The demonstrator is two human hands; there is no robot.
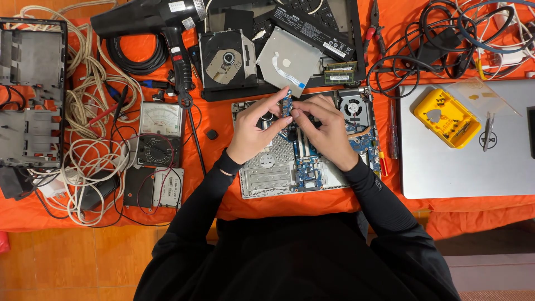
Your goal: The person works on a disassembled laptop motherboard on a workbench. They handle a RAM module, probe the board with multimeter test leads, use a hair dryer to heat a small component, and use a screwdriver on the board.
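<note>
I pinch a small blue circuit board [286,104] between the fingertips of my left hand [255,132] and right hand [325,129], both grips closed on its edges and lifted just above the opened laptop chassis [262,175] on the orange desk [217,150], so its face turns toward me. My fingers cover most of the board, and my hands hide the chassis parts beneath; the fan [353,106] sits just beside my right hand.

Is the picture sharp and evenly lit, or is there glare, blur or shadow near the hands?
Head view: even, soft light, only faint shadows. The left hand and right hand look sharp, pinching a small blue circuit board over the opened laptop base. Mild sheen on the silver laptop lid; straight edges bow slightly toward the frame edges.
</note>
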